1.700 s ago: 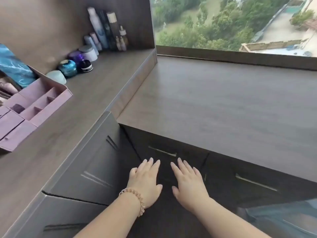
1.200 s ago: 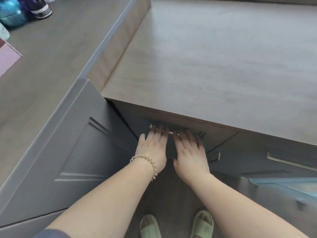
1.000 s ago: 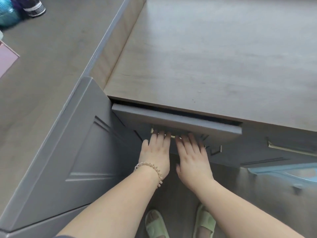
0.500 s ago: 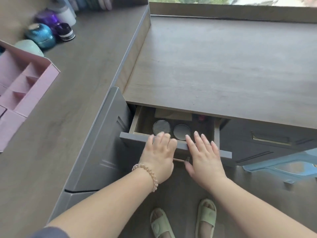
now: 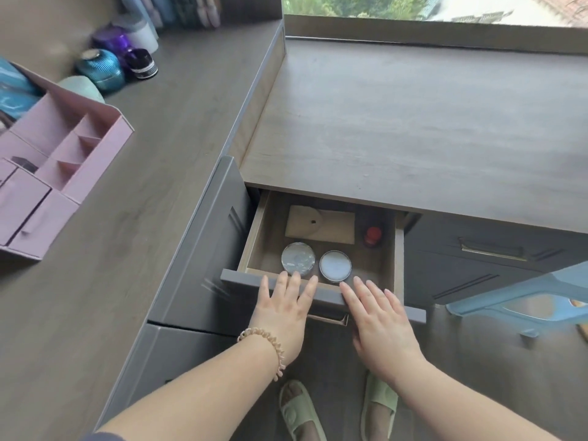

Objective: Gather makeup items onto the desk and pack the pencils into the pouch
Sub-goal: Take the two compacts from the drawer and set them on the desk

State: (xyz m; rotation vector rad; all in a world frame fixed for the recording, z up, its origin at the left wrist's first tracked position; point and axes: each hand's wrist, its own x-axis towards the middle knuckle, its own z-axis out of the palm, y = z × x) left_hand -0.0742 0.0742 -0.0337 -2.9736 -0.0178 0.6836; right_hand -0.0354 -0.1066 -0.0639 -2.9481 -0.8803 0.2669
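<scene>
A drawer [image 5: 399, 249] under the wooden desk [image 5: 397, 132] stands pulled out. Inside lie a beige pouch [image 5: 321, 224], a clear round jar [image 5: 298, 259], a white-lidded round tin [image 5: 335, 266] and a small red-capped bottle [image 5: 373, 236]. My left hand [image 5: 283, 308] and my right hand [image 5: 380, 323] hover flat over the drawer's grey front edge, fingers straight, holding nothing. The left fingertips reach just short of the clear jar. No pencils are visible.
A higher counter [image 5: 127, 233] runs along the left with a pink organiser box [image 5: 57, 173], a teal jar [image 5: 101, 70], purple jars and bottles at the back. A blue plastic stool [image 5: 521, 300] stands at the right. Closed drawers [image 5: 490, 249] sit right of the open one.
The drawer went from shut to pulled well out, showing its contents. Both hands left the handle and now lie flat above the drawer front.
</scene>
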